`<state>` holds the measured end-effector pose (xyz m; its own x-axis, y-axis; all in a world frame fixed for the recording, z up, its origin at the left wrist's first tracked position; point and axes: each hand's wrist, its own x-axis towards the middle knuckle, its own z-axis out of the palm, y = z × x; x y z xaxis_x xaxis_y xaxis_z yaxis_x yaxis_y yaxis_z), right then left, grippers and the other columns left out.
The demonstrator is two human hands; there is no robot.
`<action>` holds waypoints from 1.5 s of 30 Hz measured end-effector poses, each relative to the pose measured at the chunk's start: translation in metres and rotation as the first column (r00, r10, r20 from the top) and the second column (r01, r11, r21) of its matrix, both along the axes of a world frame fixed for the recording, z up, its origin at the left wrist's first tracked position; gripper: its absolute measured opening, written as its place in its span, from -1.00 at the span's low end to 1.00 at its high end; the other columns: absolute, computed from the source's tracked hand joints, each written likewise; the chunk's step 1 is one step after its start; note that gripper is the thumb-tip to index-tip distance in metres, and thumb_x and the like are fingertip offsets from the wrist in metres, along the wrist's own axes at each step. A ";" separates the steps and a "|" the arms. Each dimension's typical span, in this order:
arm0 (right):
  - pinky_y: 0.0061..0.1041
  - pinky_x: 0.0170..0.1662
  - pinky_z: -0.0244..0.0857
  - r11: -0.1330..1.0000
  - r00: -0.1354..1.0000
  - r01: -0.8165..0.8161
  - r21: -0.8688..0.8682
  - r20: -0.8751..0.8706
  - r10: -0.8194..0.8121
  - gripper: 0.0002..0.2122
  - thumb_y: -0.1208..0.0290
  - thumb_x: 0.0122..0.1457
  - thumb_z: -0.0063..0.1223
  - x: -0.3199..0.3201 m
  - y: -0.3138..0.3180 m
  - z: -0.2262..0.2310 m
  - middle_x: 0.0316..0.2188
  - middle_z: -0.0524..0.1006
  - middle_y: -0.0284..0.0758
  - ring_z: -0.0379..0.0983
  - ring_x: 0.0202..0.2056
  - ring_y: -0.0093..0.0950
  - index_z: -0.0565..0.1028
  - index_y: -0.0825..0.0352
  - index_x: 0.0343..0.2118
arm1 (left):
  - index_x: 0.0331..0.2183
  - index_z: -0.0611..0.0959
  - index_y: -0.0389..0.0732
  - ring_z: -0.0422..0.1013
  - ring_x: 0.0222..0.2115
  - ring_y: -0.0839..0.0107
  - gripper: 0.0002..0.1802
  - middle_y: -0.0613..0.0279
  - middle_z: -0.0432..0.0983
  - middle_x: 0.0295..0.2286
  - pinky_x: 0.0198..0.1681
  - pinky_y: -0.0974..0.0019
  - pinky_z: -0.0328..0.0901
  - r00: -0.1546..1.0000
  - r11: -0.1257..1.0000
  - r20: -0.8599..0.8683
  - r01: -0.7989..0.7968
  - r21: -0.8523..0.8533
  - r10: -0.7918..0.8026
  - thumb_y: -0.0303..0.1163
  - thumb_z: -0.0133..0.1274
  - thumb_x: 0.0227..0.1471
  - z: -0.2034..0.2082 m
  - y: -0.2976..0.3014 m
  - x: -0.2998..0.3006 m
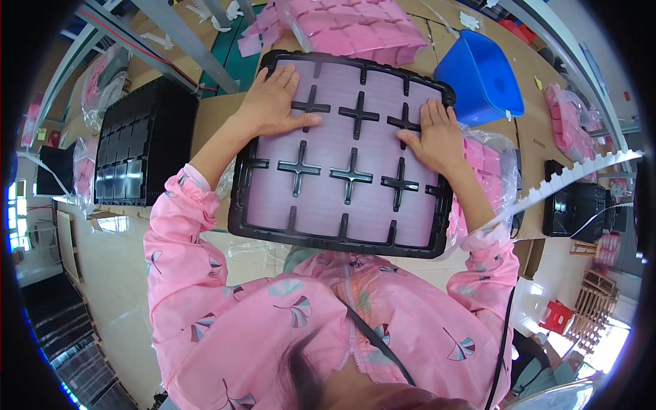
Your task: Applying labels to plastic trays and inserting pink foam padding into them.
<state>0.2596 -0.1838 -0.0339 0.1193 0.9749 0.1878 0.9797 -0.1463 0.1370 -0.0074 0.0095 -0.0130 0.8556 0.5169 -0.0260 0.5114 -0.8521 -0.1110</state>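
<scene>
In front of me lies a black plastic tray (342, 247) with cross-shaped dividers standing up in it. A pinkish foam sheet (324, 137) fills the tray, and the black crosses show through its cutouts. My left hand (275, 102) rests flat on the sheet at the upper left, fingers spread and thumb pointing inward. On the upper right, my right hand (436, 137) lies flat near the tray's edge with its thumb out over the sheet. Neither hand grips anything; both press on or touch the sheet.
Pink foam sheets (362, 27) lie beyond the tray. A blue bin (478, 75) stands at the far right, with bagged pink foam pieces (485, 164) below it. A stack of black trays (143, 143) sits at the left. Grey metal posts (184, 44) rise at the far left.
</scene>
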 end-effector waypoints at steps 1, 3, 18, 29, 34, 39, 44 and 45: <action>-0.15 0.14 -0.10 0.999 1.000 -0.017 -0.027 0.002 0.017 -0.22 -0.22 0.07 -0.33 -0.006 -0.007 -0.002 0.01 0.24 0.10 0.11 0.09 -0.08 0.27 0.62 -0.06 | 0.05 0.17 -0.50 -0.11 0.17 0.07 0.18 -0.19 -0.01 0.10 0.19 0.04 -0.22 1.000 1.000 -0.013 -0.001 -0.013 0.001 0.48 -0.32 -0.21 -0.003 -0.004 -0.004; -0.16 0.14 -0.09 0.999 0.999 -0.030 0.025 -0.025 0.031 -0.24 -0.21 0.07 -0.34 0.000 0.005 -0.004 0.01 0.25 0.08 0.13 0.08 -0.09 0.28 0.60 -0.06 | 0.06 0.16 -0.48 -0.11 0.17 0.08 0.16 -0.17 -0.02 0.11 0.19 0.04 -0.23 1.000 1.000 0.020 -0.002 -0.019 0.002 0.46 -0.31 -0.19 -0.006 -0.001 -0.003; -0.15 0.14 -0.08 0.966 0.962 -0.228 0.120 -0.123 0.242 -0.40 -0.05 0.12 -0.23 -0.027 -0.080 0.007 0.05 0.23 -0.03 0.09 0.11 -0.16 0.30 0.50 -0.05 | 0.10 0.14 -0.34 -0.12 0.18 0.17 -0.07 0.00 -0.03 0.14 0.18 -0.01 -0.25 0.992 0.994 0.111 0.040 0.104 -0.052 0.27 -0.27 -0.04 -0.006 -0.043 -0.045; -0.26 0.16 -0.04 0.885 0.840 -0.445 -0.138 -0.406 0.359 -0.49 0.08 0.07 -0.09 -0.079 -0.184 0.032 0.06 0.25 -0.14 0.10 0.13 -0.25 0.33 0.44 -0.07 | 0.10 0.12 -0.33 -0.09 0.16 0.08 0.02 0.00 -0.04 0.14 0.18 0.05 -0.19 0.979 0.939 0.126 0.192 -0.287 -0.162 0.36 -0.26 -0.12 0.011 -0.180 -0.126; -0.26 0.14 -0.01 0.852 0.803 -0.520 -0.061 -0.375 0.463 -0.56 0.15 0.06 -0.05 -0.078 -0.176 0.028 0.02 0.31 -0.17 0.16 0.09 -0.27 0.38 0.44 -0.12 | 0.08 0.18 -0.34 -0.04 0.15 0.10 0.04 -0.01 0.03 0.12 0.18 0.05 -0.19 0.982 0.961 0.054 0.186 -0.206 -0.178 0.39 -0.24 -0.16 0.019 -0.185 -0.130; -0.26 0.14 0.00 0.851 0.803 -0.522 -0.051 -0.366 0.470 -0.59 0.18 0.06 -0.03 -0.074 -0.181 0.026 -0.01 0.34 -0.17 0.20 0.07 -0.28 0.40 0.43 -0.15 | 0.05 0.24 -0.34 0.02 0.13 0.13 0.02 0.00 0.09 0.09 0.18 0.03 -0.21 0.987 0.970 0.022 0.163 -0.182 -0.162 0.39 -0.25 -0.16 0.024 -0.189 -0.139; -0.26 0.13 0.00 0.863 0.832 -0.496 -0.090 -0.332 0.444 -0.60 0.19 0.05 -0.01 -0.068 -0.188 0.035 -0.03 0.36 -0.17 0.21 0.06 -0.28 0.41 0.44 -0.16 | 0.04 0.25 -0.35 0.06 0.11 0.14 0.00 0.02 0.11 0.09 0.17 0.01 -0.20 0.988 0.975 0.007 0.153 -0.158 -0.154 0.37 -0.25 -0.14 0.026 -0.187 -0.141; -0.26 0.13 0.01 0.858 0.822 -0.510 -0.057 -0.325 0.467 -0.60 0.20 0.04 -0.01 -0.071 -0.182 0.033 -0.04 0.37 -0.17 0.22 0.05 -0.28 0.41 0.44 -0.17 | 0.04 0.26 -0.35 0.07 0.11 0.14 0.00 0.03 0.12 0.08 0.17 0.01 -0.20 0.985 0.975 0.011 0.172 -0.138 -0.172 0.37 -0.25 -0.14 0.026 -0.182 -0.135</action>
<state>0.1882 -0.3662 -0.0005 -0.3516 0.9325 0.0828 0.9149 0.3610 -0.1809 -0.1426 -0.1728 0.0126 0.9313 0.3535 -0.0875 0.3560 -0.9344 0.0136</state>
